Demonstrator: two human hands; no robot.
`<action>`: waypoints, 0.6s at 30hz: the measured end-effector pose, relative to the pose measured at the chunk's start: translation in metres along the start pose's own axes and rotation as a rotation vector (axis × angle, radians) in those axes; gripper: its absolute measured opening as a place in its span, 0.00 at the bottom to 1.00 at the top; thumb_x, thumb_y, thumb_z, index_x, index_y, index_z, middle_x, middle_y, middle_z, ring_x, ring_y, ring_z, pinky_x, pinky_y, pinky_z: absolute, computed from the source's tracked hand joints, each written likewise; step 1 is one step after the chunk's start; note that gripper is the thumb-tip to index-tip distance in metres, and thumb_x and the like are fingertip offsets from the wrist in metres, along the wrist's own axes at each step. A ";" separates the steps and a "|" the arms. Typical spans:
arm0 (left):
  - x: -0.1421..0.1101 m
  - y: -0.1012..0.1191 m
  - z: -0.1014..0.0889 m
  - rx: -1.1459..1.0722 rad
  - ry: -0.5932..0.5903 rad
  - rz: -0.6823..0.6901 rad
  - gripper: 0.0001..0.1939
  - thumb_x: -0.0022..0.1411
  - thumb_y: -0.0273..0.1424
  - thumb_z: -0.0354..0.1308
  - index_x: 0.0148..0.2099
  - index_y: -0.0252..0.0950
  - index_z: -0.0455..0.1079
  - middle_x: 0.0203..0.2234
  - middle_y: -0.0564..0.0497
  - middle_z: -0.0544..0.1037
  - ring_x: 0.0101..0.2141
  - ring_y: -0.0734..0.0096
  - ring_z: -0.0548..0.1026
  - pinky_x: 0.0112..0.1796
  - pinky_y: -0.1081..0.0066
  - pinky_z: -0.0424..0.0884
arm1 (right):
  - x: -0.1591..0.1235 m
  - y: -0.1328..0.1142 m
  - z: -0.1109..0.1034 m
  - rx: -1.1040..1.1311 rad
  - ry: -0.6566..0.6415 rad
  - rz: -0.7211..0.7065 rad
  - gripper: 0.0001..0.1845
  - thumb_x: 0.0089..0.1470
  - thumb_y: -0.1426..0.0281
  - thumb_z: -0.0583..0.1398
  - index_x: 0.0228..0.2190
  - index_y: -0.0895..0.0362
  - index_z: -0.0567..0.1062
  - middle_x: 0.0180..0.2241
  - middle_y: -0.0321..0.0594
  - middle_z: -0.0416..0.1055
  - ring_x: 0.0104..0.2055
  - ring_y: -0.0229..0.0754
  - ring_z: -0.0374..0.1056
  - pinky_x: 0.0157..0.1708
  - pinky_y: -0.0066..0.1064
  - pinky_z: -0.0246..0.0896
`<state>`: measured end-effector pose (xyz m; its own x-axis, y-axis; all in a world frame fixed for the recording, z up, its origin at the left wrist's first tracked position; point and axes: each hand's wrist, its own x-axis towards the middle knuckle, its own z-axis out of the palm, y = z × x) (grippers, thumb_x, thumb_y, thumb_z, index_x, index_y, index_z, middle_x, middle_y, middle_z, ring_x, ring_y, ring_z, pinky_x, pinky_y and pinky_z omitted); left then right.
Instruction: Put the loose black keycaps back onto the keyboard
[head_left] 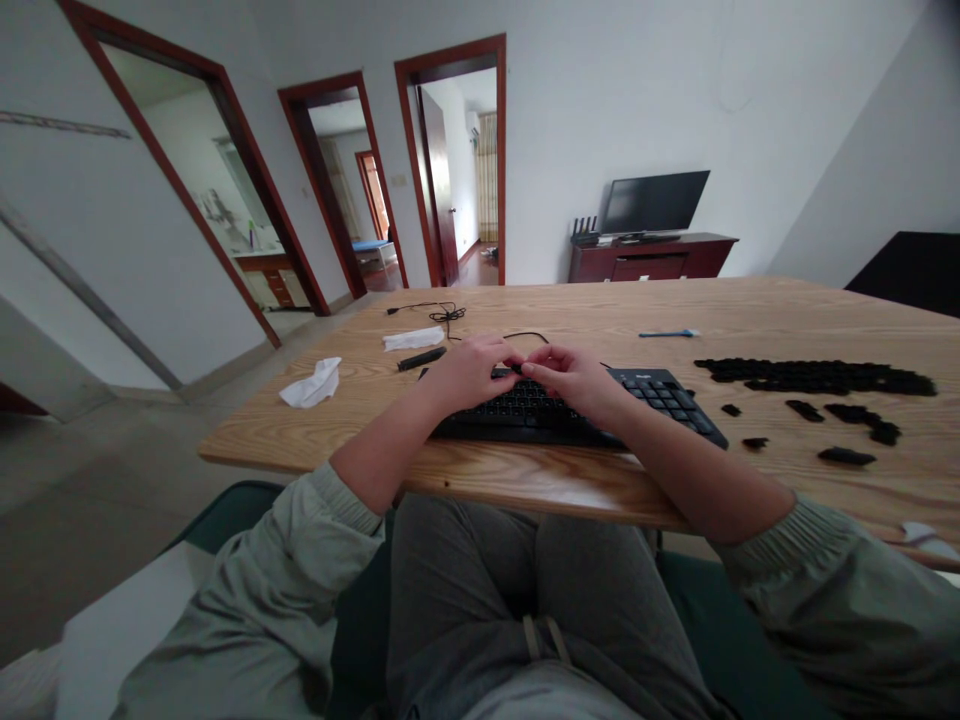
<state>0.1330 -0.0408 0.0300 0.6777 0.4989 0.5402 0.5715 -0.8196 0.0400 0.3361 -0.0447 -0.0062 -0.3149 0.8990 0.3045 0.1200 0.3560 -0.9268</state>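
Observation:
A black keyboard (517,408) lies along the near side of the wooden table, with some key positions covered by my hands. Over its upper edge, my left hand (474,374) has its thumb and fingers pinched together around a small black keycap (517,368). From the other side, my right hand (581,380) meets it, thumb and index finger closed on the same keycap. The keyboard's number pad (660,392) shows to the right of my right wrist. Many loose black keycaps (817,376) lie in rows on the table at the right, with several scattered closer.
Left of the keyboard are a dark stick-shaped piece (421,358), a folded white tissue (414,339) and a crumpled tissue (313,383). A coiled black cable (447,313) lies behind. A blue toothbrush (667,333) rests farther back on the table (570,310).

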 end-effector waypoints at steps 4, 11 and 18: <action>-0.005 -0.027 -0.015 -0.037 -0.031 -0.197 0.09 0.60 0.31 0.61 0.41 0.36 0.79 0.34 0.49 0.81 0.33 0.67 0.76 0.37 0.69 0.70 | -0.001 -0.002 -0.002 -0.030 0.018 0.043 0.19 0.51 0.53 0.64 0.34 0.56 0.75 0.32 0.39 0.76 0.25 0.34 0.58 0.25 0.30 0.53; -0.048 -0.096 -0.016 -0.182 0.028 -0.571 0.11 0.56 0.33 0.64 0.40 0.34 0.80 0.33 0.47 0.82 0.31 0.69 0.75 0.35 0.70 0.69 | -0.003 -0.006 -0.010 -0.011 0.093 0.072 0.17 0.48 0.56 0.64 0.35 0.56 0.75 0.29 0.36 0.74 0.24 0.34 0.58 0.25 0.30 0.52; -0.046 -0.092 0.008 -0.185 -0.134 -0.494 0.10 0.58 0.34 0.63 0.41 0.38 0.82 0.34 0.48 0.84 0.34 0.65 0.78 0.38 0.68 0.71 | -0.006 -0.009 -0.015 -0.037 0.112 0.046 0.16 0.48 0.57 0.64 0.34 0.55 0.76 0.28 0.37 0.73 0.26 0.36 0.60 0.26 0.30 0.54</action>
<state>0.0526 0.0138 -0.0054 0.4092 0.8588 0.3083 0.7539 -0.5086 0.4160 0.3511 -0.0493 0.0033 -0.2018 0.9365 0.2868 0.1669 0.3214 -0.9321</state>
